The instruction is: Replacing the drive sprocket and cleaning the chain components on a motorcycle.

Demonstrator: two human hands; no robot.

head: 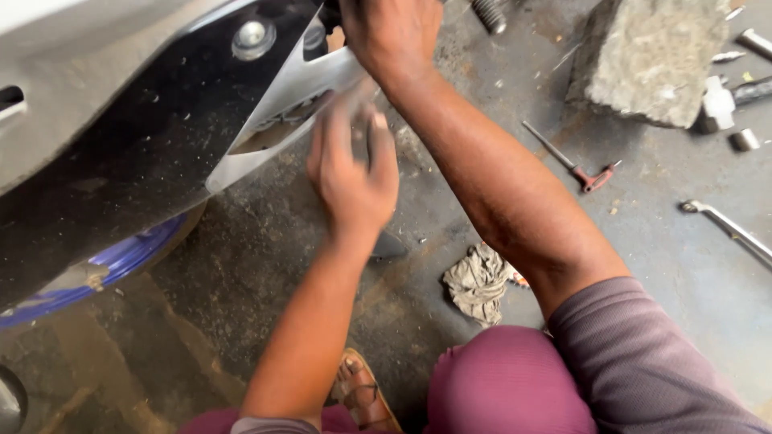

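My left hand [351, 170] is blurred with motion and pressed against the lower tip of a silver-grey body panel [281, 100] of a two-wheeler. My right hand [392, 32] reaches over it and grips the upper end of the same panel near the top of the view. The panel runs along a black and grey fairing [137, 137] with a round bolt head [252, 36]. Whether my left hand's fingers close around the panel edge is not clear.
A blue wheel rim [112, 265] shows under the fairing. On the oily concrete floor lie a grey rag [476, 281], a red-handled T-wrench [575, 161], a spanner [728, 229], a stone block [647, 56] and several sockets [744, 141]. My sandalled foot [362, 394] is below.
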